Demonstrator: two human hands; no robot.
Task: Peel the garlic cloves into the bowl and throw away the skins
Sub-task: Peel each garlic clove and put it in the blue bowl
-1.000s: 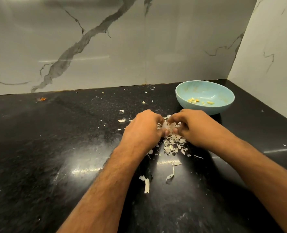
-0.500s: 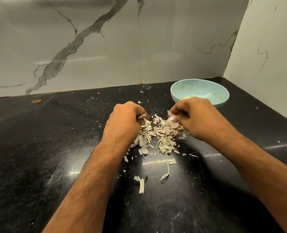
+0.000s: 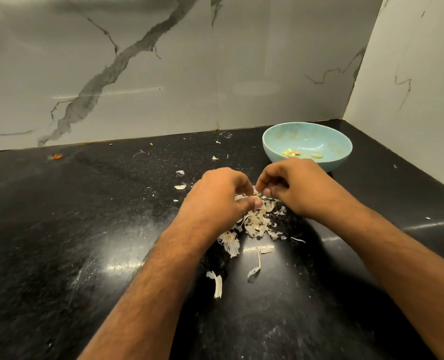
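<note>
Hovering over the garlic skins (image 3: 254,224), both hands, left (image 3: 215,201) and right (image 3: 293,188), curl; contents unclear.

Both forearms are bare from the lower frame edge to the wrist, with no sleeve visible. Fine dark hair covers both. The left hand (image 3: 217,201) and right hand (image 3: 293,185) carry no rings, watch or gloves. Fingernails are short.

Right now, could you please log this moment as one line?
left hand: over skin pile | right hand: beside it | bowl: peeled cloves inside
</note>
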